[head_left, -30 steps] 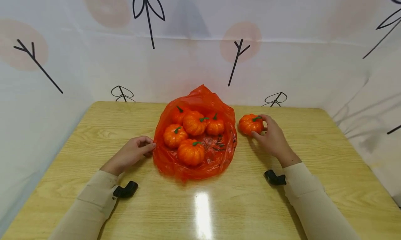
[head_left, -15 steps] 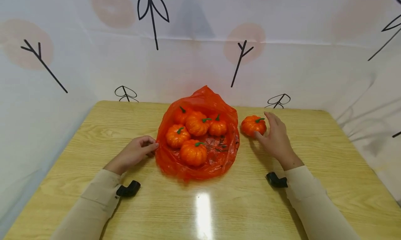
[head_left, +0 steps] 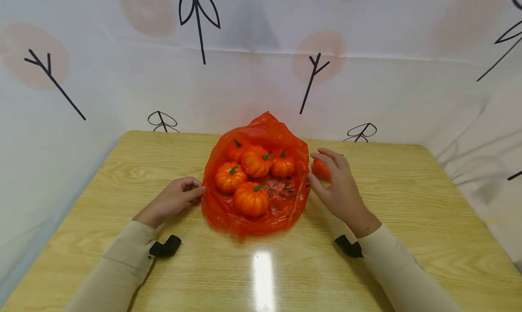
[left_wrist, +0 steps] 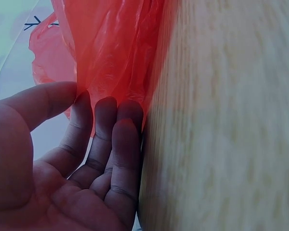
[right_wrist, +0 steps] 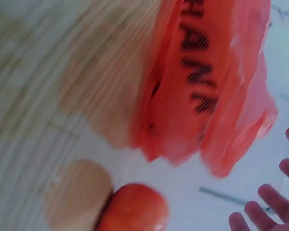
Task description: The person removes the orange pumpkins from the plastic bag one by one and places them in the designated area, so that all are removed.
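Observation:
An orange-red plastic bag (head_left: 267,121) lies with its mouth spread wide, and several small orange pumpkins (head_left: 251,199) with green stems sit inside. At the bag's left rim my left hand (head_left: 173,201) pinches the plastic between thumb and index finger, as the left wrist view of the bag (left_wrist: 115,53) shows. My right hand (head_left: 342,194), fingers apart and holding nothing, is close to the bag's right rim; contact cannot be told. Partly hidden behind it, one more pumpkin (head_left: 320,169) rests on the table. In the right wrist view that pumpkin (right_wrist: 137,209) is below the bag's printed side (right_wrist: 192,62).
Everything stands on a light wood table (head_left: 220,276). A white cloth (head_left: 253,85) with plant drawings hangs behind the table and along its sides. Black wrist mounts (head_left: 165,247) stick out from both sleeves.
My right hand has let go of the pumpkin on the table and moved left, toward the bag's right rim. The left hand stays at the left rim.

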`<state>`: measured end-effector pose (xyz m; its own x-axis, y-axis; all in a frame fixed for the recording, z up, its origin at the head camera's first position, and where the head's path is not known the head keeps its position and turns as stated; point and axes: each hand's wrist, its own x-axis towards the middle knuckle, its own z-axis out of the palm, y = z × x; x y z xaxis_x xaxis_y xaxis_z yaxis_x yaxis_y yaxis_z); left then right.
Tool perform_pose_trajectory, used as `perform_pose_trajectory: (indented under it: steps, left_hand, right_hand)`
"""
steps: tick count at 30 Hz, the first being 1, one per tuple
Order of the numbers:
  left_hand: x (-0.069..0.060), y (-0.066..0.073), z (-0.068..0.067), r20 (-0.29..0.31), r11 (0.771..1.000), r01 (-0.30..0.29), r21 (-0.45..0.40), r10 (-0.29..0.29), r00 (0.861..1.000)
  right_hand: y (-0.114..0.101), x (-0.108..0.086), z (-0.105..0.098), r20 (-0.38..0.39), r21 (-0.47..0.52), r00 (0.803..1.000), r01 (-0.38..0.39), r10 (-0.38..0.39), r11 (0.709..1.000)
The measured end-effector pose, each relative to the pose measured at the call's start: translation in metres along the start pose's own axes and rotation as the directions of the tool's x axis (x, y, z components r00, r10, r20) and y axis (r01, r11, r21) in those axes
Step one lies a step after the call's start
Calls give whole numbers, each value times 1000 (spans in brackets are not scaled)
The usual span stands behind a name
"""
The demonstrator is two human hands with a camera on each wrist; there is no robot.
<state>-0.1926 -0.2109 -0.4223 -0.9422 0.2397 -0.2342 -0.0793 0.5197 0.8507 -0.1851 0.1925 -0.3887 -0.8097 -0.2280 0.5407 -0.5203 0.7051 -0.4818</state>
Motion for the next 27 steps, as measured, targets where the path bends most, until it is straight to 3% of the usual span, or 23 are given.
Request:
perform_pose_trajectory:
  steps: [7, 12, 21, 27]
  left_hand:
    - [0, -3, -1, -10, 1000, -7, 5, 7, 1000]
    - [2, -1, 1, -9, 1000, -16, 10, 16, 1000]
    - [0, -2, 5, -8, 998, -48, -34, 48, 999]
    - [-1, -1, 2, -11, 998, -53, -26, 53, 999]
  right_hand:
    - [-28, 0, 12, 71, 11, 992, 105, -106, 994]
    - [-43, 2, 21, 153, 26, 979, 132, -135, 991]
    - [-59, -4, 40, 277, 59, 941, 184, -193, 981]
    - [-60, -6, 47, 369, 72, 910, 175, -189, 982]
